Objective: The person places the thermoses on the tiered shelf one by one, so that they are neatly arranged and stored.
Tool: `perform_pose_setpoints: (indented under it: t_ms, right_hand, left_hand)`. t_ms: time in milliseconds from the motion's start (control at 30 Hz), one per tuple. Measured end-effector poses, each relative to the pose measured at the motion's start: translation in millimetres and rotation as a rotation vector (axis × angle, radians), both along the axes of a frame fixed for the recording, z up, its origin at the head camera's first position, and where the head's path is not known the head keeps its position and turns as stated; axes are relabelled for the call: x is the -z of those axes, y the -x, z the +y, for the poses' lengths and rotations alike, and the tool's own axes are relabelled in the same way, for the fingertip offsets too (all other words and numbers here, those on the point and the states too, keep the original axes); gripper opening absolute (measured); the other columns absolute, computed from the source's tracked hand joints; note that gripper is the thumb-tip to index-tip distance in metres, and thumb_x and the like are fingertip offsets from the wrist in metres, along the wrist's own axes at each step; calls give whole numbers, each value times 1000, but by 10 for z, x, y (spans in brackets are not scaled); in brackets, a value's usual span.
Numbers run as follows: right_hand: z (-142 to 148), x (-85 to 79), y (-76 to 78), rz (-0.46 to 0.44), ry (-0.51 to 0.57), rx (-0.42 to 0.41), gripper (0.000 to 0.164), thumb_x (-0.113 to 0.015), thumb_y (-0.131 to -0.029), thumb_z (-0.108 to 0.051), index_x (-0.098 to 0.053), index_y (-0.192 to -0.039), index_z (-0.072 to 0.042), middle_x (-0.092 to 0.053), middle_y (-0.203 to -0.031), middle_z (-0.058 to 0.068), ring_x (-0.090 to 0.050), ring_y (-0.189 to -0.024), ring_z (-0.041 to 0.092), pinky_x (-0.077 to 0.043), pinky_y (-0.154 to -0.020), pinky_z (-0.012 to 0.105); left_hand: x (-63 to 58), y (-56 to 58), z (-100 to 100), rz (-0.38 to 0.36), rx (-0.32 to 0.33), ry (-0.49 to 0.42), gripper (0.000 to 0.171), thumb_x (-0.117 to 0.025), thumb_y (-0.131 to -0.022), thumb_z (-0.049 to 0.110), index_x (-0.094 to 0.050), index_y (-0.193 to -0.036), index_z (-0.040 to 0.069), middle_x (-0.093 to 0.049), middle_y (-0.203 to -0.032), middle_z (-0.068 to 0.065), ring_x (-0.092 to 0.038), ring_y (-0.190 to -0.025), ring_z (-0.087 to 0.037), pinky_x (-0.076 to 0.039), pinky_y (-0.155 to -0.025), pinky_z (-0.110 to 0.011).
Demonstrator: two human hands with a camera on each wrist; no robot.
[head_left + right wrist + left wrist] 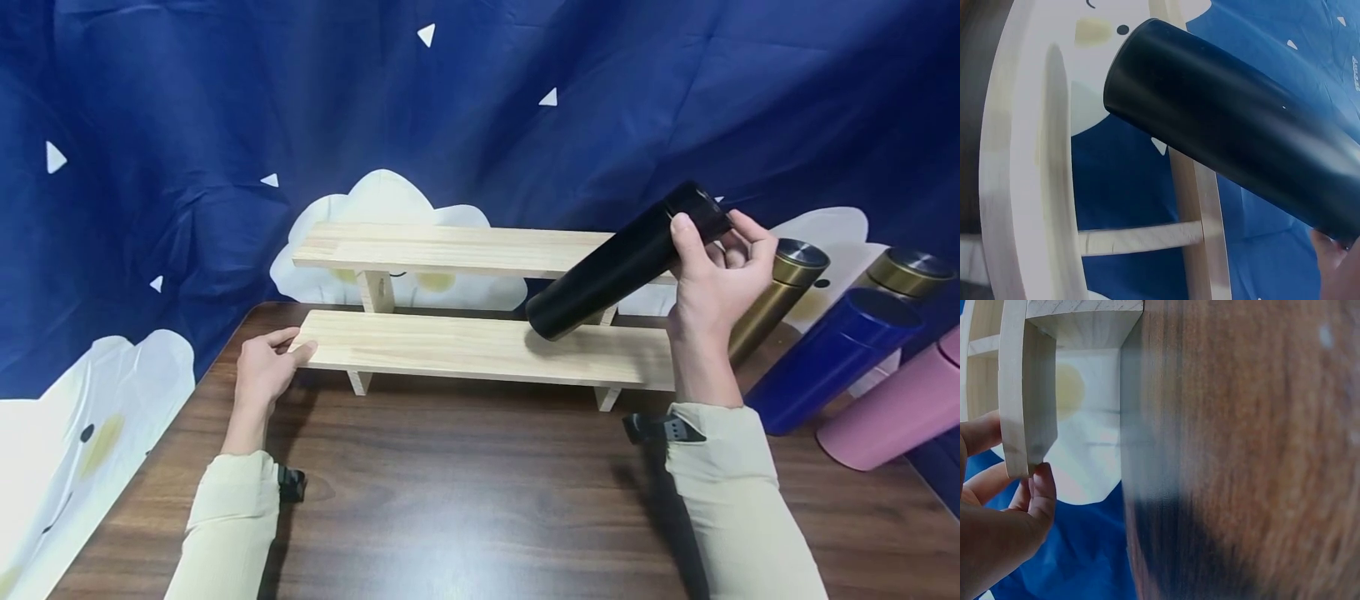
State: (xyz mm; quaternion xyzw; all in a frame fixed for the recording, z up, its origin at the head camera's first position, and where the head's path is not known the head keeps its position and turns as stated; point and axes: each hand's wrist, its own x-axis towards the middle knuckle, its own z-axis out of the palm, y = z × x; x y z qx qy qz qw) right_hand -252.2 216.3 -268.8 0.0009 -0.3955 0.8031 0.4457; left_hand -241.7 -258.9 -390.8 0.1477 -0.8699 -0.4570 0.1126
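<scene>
In the head view a black cylindrical bottle is held tilted above the lower board of a two-tier wooden shelf. My right hand grips it near its upper end, thumb on the near side. The bottle's lower end points left and down, and its base shows in the right wrist view, where the black bottle crosses over the shelf boards. At the shelf's left end, my left hand pinches the lower board. The left wrist view shows fingers above and below the board's end.
Right of the shelf stand a gold bottle, a blue bottle, a second gold bottle and a pink bottle. A blue curtain with cloud prints hangs behind the brown wooden table.
</scene>
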Motion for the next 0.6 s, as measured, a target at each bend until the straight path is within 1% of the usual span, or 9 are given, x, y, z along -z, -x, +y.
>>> perform_pose_setpoints:
  t_ms: [167, 333, 467, 600]
  right_hand:
    - [-92, -24, 40, 2, 10, -19, 54, -89, -65, 9, -62, -110, -3, -58, -106, 19, -61, -83, 25, -60, -63, 35]
    - [-163, -49, 58, -13, 6, -15, 52, -90, -66, 6, -62, -108, -5, -60, -106, 18, -60, -85, 23, -60, -62, 34]
    - [-199, -67, 69, 18, 12, -4, 53, -90, -65, 6, -62, -109, -4, -59, -106, 17, -60, -87, 23, -60, -65, 36]
    - [-250, -83, 89, 53, 13, -6, 53, -90, -64, 7, -61, -108, -4, -59, -105, 17, -60, -86, 24, -60, -66, 37]
  left_hand:
    - [-14, -3, -1, 0, 1, -10, 53, -74, -92, 21, -61, -138, -3, -62, -132, -26, -59, -115, -32, -43, -82, -25]
    - [-20, -11, -19, -3, 5, -5, 53, -74, -92, 21, -61, -138, -3, -62, -132, -25, -59, -117, -32, -43, -82, -24]
    - [-23, -3, -23, 4, 18, 3, 52, -73, -92, 21, -61, -137, -3, -64, -130, -25, -59, -115, -33, -43, -81, -23]
    - [-23, -5, -19, 0, 17, 8, 52, -73, -92, 22, -61, -137, -3, -63, -130, -25, -59, -115, -33, -44, -83, -26]
